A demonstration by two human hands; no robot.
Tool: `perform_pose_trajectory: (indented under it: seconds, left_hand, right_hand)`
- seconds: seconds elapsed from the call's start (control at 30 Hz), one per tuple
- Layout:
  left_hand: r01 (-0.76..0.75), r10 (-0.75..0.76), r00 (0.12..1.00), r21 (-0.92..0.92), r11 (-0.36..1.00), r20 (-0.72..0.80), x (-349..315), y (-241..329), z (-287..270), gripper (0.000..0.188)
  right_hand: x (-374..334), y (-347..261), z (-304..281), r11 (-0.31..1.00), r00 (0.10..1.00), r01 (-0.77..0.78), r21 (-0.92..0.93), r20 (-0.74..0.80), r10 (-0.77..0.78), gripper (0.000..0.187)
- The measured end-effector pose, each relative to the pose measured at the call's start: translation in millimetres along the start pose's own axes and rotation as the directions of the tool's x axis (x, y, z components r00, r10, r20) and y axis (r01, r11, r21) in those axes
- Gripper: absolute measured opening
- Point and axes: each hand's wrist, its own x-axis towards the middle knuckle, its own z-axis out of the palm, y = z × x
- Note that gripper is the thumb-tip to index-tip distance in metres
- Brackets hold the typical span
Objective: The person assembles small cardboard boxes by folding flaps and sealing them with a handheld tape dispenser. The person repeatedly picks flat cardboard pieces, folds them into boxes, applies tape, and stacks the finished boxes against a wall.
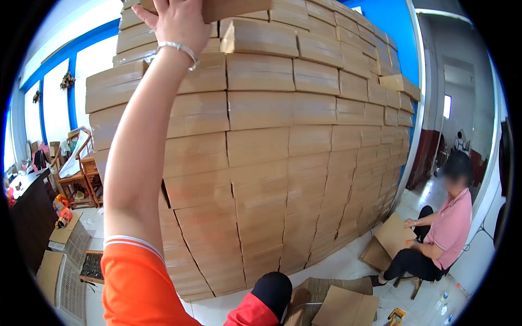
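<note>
My left arm, in an orange sleeve, reaches up across the tall stack. At the upper edge my left hand point(182, 24), with a pale bangle at the wrist, is against a cardboard box point(239, 7). Its outer fingers are spread, and the picture's edge cuts off their tips. The box's darker face shows to the right of the hand, and the rest of it is out of view. Behind the arm rises a wall of taped brown cartons point(258, 146), laid row upon row. My right hand does not show.
At right a person point(448, 217) in pink sits on a low stool, handling an open carton point(396, 233). Flattened cardboard point(346, 307) lies near a rounded black shape point(273, 293) and red cloth. Left are a wooden chair point(73, 168), a dark desk point(32, 220) and plastic crates point(70, 280).
</note>
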Motion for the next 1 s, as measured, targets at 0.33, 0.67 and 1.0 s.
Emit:
perform_pose_trajectory:
  seconds: [0.33,0.67,1.0]
  left_hand:
    - [-0.029,-0.130,0.657,0.197,0.980,0.743,-75,-40,58,0.082]
    - [0.110,0.591,0.657,-0.836,0.538,0.467,-250,210,-104,0.087]
    - [0.656,0.889,-0.426,-0.621,0.430,0.166,-501,475,-429,0.127]
  right_hand:
    - [9,12,-13,0.989,0.978,-0.138,-0.049,0.154,0.144,0.026]
    - [31,42,-40,0.996,0.994,0.046,-0.077,-0.092,-0.053,0.034]
    - [8,-7,-45,0.814,0.899,-0.244,0.527,-0.191,0.393,0.034]
